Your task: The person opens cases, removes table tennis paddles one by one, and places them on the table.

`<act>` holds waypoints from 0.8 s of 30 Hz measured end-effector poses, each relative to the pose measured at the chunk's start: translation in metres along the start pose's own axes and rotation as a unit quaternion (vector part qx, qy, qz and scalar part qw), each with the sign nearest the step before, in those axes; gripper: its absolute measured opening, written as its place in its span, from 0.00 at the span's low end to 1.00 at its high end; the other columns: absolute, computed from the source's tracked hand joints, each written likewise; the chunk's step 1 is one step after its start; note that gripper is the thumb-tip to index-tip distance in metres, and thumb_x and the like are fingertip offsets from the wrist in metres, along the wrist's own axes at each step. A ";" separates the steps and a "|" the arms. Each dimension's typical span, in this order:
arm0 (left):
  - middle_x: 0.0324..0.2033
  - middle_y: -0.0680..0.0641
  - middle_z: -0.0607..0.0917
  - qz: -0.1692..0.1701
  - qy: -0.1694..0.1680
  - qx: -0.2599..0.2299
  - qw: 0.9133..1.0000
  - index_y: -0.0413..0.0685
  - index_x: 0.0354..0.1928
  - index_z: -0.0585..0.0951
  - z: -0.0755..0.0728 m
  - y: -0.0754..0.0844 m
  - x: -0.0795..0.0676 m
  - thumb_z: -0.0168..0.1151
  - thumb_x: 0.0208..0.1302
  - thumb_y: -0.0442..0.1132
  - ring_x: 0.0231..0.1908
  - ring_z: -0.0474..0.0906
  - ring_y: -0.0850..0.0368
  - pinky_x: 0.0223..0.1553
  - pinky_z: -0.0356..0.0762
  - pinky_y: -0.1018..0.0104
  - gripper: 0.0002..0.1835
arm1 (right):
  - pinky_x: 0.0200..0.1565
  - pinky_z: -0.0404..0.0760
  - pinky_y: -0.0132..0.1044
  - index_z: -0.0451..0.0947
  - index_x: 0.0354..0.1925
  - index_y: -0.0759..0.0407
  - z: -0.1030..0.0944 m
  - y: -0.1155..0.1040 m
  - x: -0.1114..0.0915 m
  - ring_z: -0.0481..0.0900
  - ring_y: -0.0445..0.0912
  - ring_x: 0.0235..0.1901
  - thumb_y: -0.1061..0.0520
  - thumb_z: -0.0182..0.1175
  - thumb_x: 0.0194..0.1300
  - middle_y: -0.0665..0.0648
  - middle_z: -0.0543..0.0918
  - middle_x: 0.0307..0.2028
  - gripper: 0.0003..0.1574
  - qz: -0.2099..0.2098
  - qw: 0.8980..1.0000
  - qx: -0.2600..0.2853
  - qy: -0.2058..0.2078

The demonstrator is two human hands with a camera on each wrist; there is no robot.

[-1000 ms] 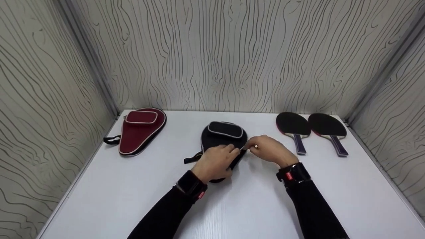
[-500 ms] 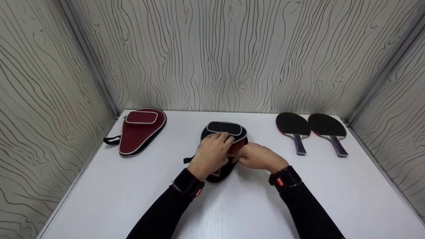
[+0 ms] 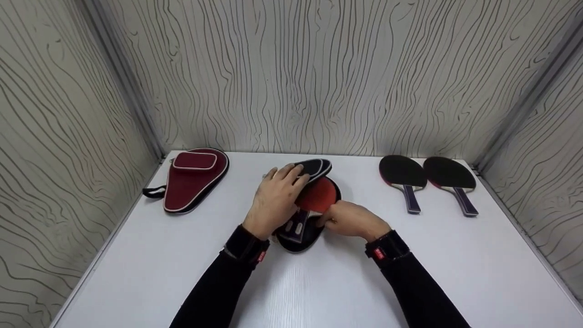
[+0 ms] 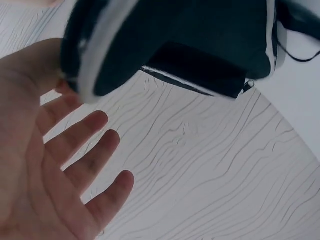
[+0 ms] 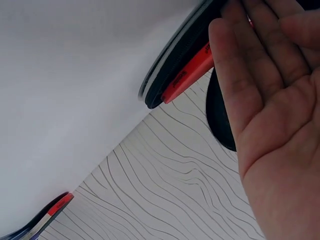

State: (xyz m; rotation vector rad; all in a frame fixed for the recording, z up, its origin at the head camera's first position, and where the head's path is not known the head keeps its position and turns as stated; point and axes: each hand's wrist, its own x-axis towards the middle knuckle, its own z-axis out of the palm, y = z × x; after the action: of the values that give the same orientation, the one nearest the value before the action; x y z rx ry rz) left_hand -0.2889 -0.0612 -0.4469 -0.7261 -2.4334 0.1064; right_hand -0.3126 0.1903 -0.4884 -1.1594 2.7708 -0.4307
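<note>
A black table tennis racket case [image 3: 310, 237] lies in the middle of the table with its lid [image 3: 312, 167] raised. Inside it is a red-faced racket [image 3: 319, 193], handle toward the near end. My left hand [image 3: 274, 196] props up the lid. In the left wrist view its thumb goes behind the lid [image 4: 200, 30] while the fingers [image 4: 107, 145] stand spread and fairly straight. With bent fingers my right hand [image 3: 353, 219] grips the case's right edge beside the racket handle. The exact hold is partly hidden in the right wrist view, where its palm [image 5: 280, 120] faces the camera.
A dark red racket case [image 3: 189, 184] with a black strap lies at the back left. Two black-faced rackets, one inner [image 3: 401, 169] and one outer [image 3: 448, 172], lie side by side at the back right. Patterned walls [image 3: 291, 77] stand behind and beside the white table [image 3: 182, 246].
The case's lid has been lifted and tipped to the left by the left hand, uncovering the red racket. My right hand has moved down and left along the case's edge.
</note>
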 end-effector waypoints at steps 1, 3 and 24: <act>0.80 0.50 0.86 -0.001 -0.011 0.002 1.000 0.58 0.76 0.87 -0.002 -0.002 -0.001 0.86 0.65 0.43 0.81 0.82 0.49 0.79 0.85 0.45 0.36 | 0.50 0.95 0.47 1.01 0.48 0.54 0.000 0.000 -0.001 0.97 0.47 0.47 0.65 0.66 0.78 0.52 1.01 0.46 0.17 0.006 1.000 0.005 0.000; 0.84 0.50 0.82 -0.002 -0.031 0.006 0.999 0.59 0.79 0.85 -0.006 -0.007 -0.002 0.84 0.67 0.44 0.84 0.78 0.49 0.83 0.82 0.44 0.38 | 0.53 0.96 0.49 1.01 0.50 0.56 0.000 0.001 -0.002 0.98 0.50 0.51 0.65 0.65 0.78 0.53 1.01 0.48 0.18 0.020 1.000 0.013 -0.002; 0.98 0.46 0.52 -0.067 -0.171 -0.025 0.983 0.51 0.87 0.78 -0.014 -0.059 -0.011 0.64 0.80 0.45 0.97 0.50 0.45 0.96 0.53 0.38 0.36 | 0.67 0.93 0.58 0.98 0.60 0.56 -0.007 -0.009 -0.010 0.95 0.56 0.64 0.64 0.64 0.77 0.56 0.99 0.58 0.22 0.096 0.994 0.037 -0.038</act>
State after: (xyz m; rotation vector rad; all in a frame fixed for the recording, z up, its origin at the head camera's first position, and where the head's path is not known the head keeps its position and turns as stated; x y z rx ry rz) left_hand -0.3019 -0.1180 -0.4268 -0.6021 -2.8144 0.1256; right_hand -0.3010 0.1929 -0.4793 -0.8635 2.7422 -0.4531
